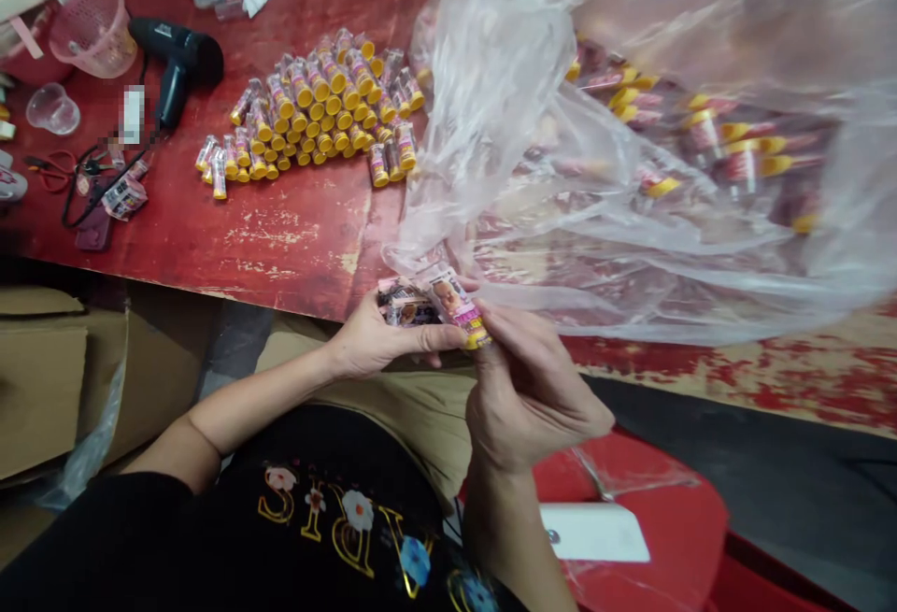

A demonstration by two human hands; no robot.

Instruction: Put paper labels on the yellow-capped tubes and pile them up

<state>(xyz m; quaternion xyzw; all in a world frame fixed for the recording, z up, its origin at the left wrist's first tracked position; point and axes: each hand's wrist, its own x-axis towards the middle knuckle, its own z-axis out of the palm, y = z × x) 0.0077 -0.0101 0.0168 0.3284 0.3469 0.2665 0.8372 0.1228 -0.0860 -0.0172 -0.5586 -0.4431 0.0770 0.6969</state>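
Near the table's front edge, my left hand (375, 336) is closed around several small wrapped packets (410, 306), its thumb lying along them. My right hand (525, 388) pinches the yellow end of a small printed tube (454, 302), which leans against the packets and touches my left thumb. Behind them, a stacked pile of yellow-capped tubes (322, 107) lies on the worn red table (280, 238). A large clear plastic bag (491, 126) spreads to the right, with many more yellow-ended tubes inside.
A dark hair dryer (178, 61), a pink basket (98, 28), a clear cup (53, 109) and red-handled scissors (56, 171) lie at the left. Cardboard boxes (42, 378) stand below. At the lower right, a red stool (665, 519) holds a white phone-like object (603, 533).
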